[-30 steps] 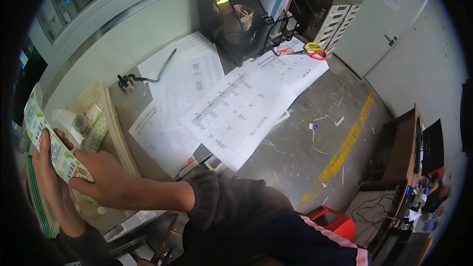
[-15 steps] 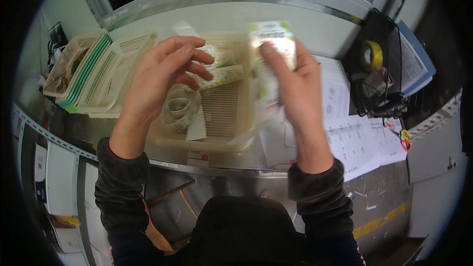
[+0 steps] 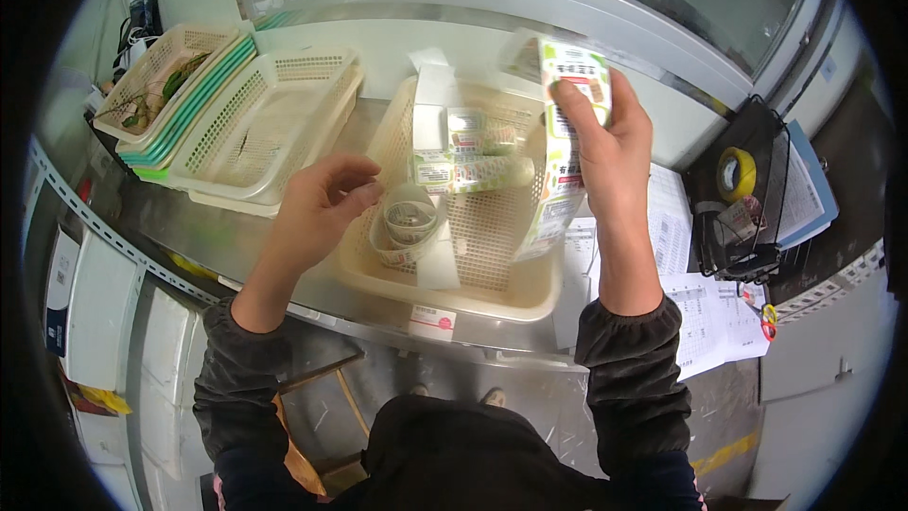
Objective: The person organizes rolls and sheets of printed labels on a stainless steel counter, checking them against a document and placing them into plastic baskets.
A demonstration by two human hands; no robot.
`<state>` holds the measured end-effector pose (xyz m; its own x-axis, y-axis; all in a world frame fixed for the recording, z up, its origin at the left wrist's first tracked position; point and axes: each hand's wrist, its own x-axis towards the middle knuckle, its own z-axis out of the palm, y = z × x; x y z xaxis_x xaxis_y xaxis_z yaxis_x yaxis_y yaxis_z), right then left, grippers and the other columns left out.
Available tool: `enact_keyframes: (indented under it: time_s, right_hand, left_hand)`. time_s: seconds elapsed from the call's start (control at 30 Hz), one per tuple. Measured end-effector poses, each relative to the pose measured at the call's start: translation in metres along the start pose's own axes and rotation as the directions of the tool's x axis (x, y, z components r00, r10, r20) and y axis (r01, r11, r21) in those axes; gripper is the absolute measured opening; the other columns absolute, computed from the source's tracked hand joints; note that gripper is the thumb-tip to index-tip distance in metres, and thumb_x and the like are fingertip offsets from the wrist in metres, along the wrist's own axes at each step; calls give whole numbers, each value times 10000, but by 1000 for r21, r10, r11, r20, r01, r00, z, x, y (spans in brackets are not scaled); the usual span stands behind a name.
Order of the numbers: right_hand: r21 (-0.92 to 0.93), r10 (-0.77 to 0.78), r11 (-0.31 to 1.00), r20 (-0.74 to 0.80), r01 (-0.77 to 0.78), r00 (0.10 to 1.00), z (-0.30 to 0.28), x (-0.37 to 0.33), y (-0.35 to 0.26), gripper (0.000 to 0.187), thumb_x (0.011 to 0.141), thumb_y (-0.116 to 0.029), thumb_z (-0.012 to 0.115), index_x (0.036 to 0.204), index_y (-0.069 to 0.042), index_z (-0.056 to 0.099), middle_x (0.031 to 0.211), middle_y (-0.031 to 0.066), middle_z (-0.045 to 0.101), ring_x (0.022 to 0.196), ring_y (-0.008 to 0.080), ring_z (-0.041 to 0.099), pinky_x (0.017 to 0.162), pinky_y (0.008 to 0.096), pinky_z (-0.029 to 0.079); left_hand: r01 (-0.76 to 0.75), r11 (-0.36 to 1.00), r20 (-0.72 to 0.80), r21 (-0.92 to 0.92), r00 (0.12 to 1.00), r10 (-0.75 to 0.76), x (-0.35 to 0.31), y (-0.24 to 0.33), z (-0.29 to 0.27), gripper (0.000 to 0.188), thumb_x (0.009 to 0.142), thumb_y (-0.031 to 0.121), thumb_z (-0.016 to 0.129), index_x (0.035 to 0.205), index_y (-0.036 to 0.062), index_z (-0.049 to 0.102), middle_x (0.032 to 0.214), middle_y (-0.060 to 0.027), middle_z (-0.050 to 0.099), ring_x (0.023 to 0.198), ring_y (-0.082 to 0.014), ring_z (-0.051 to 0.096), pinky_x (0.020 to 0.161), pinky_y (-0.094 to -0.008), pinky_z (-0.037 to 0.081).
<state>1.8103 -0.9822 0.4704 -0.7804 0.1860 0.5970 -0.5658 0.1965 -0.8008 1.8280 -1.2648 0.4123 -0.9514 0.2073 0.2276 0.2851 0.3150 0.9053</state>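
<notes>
Gripping a green-and-white printed label strip [image 3: 565, 170] near its top in the right hand [image 3: 610, 137], with thumb across the printed face. Held up over the right side of the cream basket [image 3: 473, 301], probably pinched high to let the length hang free and readable. Nothing visible in the left hand [image 3: 317, 213]: loosely curled, near the basket's left rim; can't tell if touching it.

In the basket: 1 coiled label roll [image 3: 409, 218] front left, a plain white strip [image 3: 438, 265] beside it, folded strips [image 3: 463, 173] behind. Likely corralled there to keep loose ends off the tabletop [image 3: 222, 237]. Off to the left: stacked pale baskets [image 3: 274, 123]. Off to the right: printed sheets [image 3: 695, 312] and a black mesh organizer [image 3: 705, 218], seemingly parked clear of the work.

Can't see the right fingertips behind the strip. Too blurred to identify: pale loop at the strip's upper left, maybe more of the same strip. Can't count separate pieces among the overlaps.
</notes>
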Motion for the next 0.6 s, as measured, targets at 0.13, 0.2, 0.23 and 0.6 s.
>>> enact_keyframes:
  time_s: [0.13,0.2,0.23,0.6]
  right_hand:
    - [-14,249,968,-12,-249,968,6,-20,27,319,893,-146,622,1144,38,556,955,112,671,806,130,638,718,270,508]
    - [-84,284,957,75,-278,956,8,-35,53,366,881,-134,623,1179,52,520,957,150,676,829,173,657,728,296,521]
    - [-193,314,939,135,-286,940,9,-43,58,407,872,-132,628,1205,62,497,970,174,675,843,199,663,743,309,522]
    - [-576,391,799,284,-171,875,25,-87,18,781,851,13,588,1470,27,112,1071,337,602,997,425,634,836,416,509]
  left_hand:
    - [30,999,-19,22,999,-29,3,-16,-11,188,901,50,617,1080,-2,591,936,-57,675,847,-126,643,725,-245,496]
    - [38,999,-5,20,999,-38,3,-19,-13,193,896,57,627,1077,-2,599,928,-56,677,839,-123,640,732,-245,499]
    - [23,1000,-3,16,1000,-23,3,-21,-13,193,893,60,632,1073,-2,604,923,-57,677,834,-122,639,734,-246,501]
    - [-160,986,131,56,980,152,10,-29,8,140,841,74,651,968,16,649,905,-70,679,804,-144,639,697,-270,504]
